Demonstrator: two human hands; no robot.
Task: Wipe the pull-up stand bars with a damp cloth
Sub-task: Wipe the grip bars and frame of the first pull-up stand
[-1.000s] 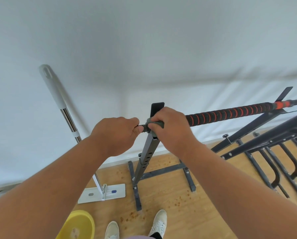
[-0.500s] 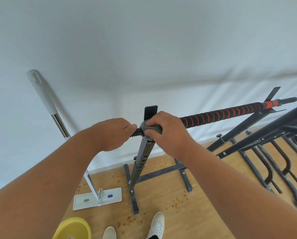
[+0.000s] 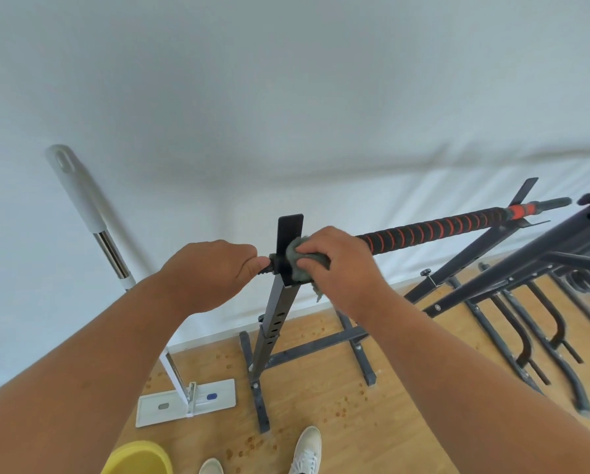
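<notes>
- Bar [image 3: 434, 230]: we see a black grip with an orange spiral wrap, lying across the top of two dark uprights, its left end at the near upright [image 3: 280, 313].
- Cloth [image 3: 298, 265]: grey-green, bunched round the bar just right of the near upright's top plate, a corner hanging below.
- Right hand [image 3: 338, 265]: our fingers curl over the cloth and clamp it onto the bar.
- Left hand [image 3: 211, 271]: clenched round the bar's threaded left end, just beside the upright.
- Flat mop [image 3: 184, 398]: white head on the wooden floor [image 3: 338, 422], its handle leaning against the white wall to our left.
- Yellow basin [image 3: 138, 458]: at the bottom edge, near our white shoes [image 3: 305, 449].
- More dark frames [image 3: 543, 295]: standing to the right.
</notes>
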